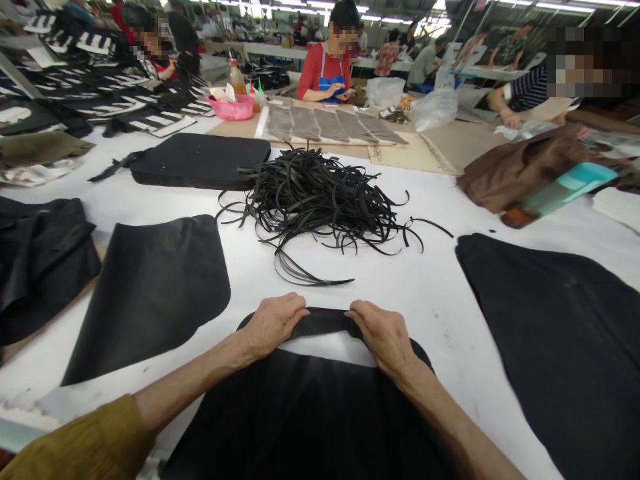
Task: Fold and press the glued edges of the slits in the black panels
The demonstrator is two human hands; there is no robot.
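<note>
A large black sheet (320, 413) lies at the front of the white table, with an opening near its far edge that shows white beneath. My left hand (275, 323) pinches the far edge strip of this sheet left of its middle. On the right, my right hand (385, 333) grips the same strip, which stretches between both hands. Beyond them is a tangled heap of thin black strips (320, 197), a few trailing toward my hands. Another black sheet (160, 287), partly folded over, rests to the left.
Black sheets (555, 320) lie on the right, a thick black stack (200, 160) at the back left. A teal-lidded bottle (565, 190) leans by brown cloth (520, 167). A pink basin (233, 107) and a person in red (327, 67) are farther back.
</note>
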